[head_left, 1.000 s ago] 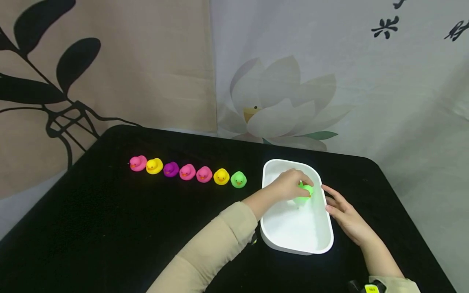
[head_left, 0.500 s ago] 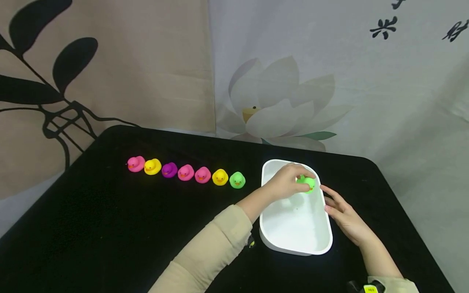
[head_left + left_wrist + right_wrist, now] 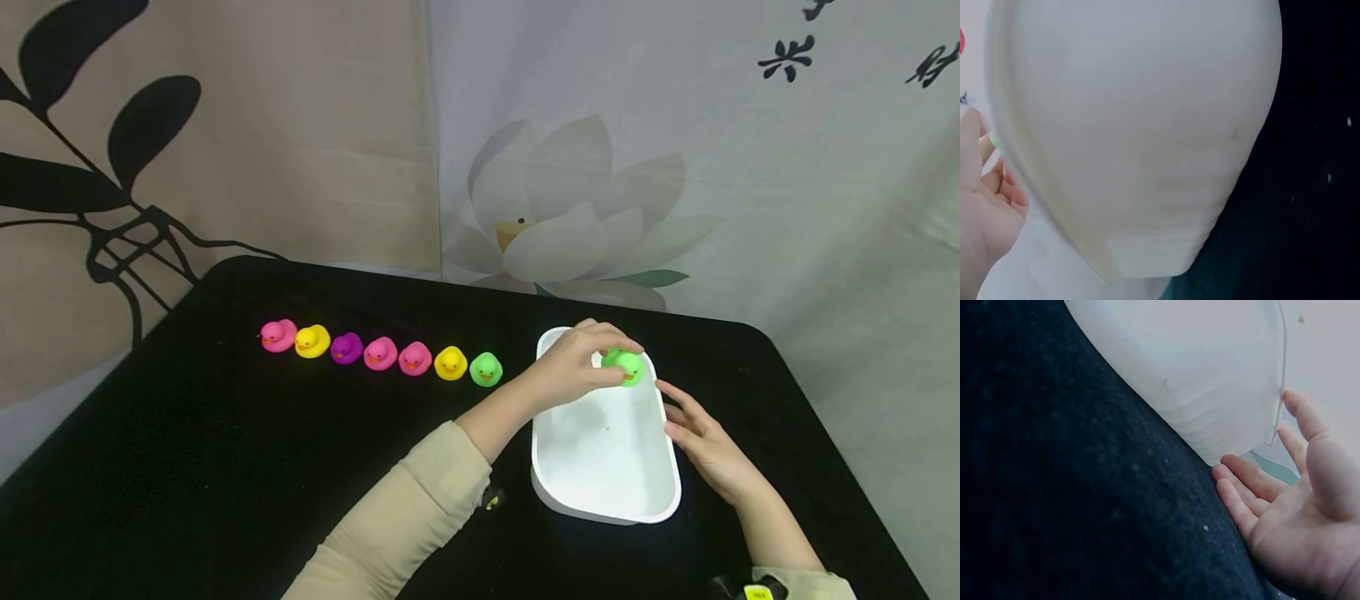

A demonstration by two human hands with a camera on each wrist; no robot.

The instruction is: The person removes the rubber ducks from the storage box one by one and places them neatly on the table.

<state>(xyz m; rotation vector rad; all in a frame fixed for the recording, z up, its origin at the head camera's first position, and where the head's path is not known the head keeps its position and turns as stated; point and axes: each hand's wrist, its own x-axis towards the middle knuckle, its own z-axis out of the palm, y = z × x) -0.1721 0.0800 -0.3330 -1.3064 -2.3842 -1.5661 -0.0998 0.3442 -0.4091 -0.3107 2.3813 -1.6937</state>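
Observation:
My left hand (image 3: pixel 573 367) pinches a green rubber duck (image 3: pixel 632 368) between thumb and fingers, over the far end of a white plastic tub (image 3: pixel 630 492). In the left wrist view the tub's outer wall (image 3: pixel 1141 112) fills the middle and hides nearly all of the duck; the hand (image 3: pixel 988 219) shows at the left edge. With fingers nearly straight, my right hand (image 3: pixel 708 446) touches the tub's right side. The right wrist view has its fingertips against the tub's wall (image 3: pixel 1210 387) and rim, the palm (image 3: pixel 1304 519) turned up and holding nothing.
Left of the tub runs a row of rubber ducks on the black tabletop (image 3: pixel 225 467): pink (image 3: pixel 278 336), yellow (image 3: pixel 312 342), purple (image 3: pixel 347 348), two more pinks, another yellow (image 3: pixel 451 363) and a green one (image 3: pixel 486 369). A printed curtain (image 3: pixel 337 125) hangs behind the table.
My left hand has lifted the green duck from low inside the tub up toward its far rim. The right hand stays at the tub's side.

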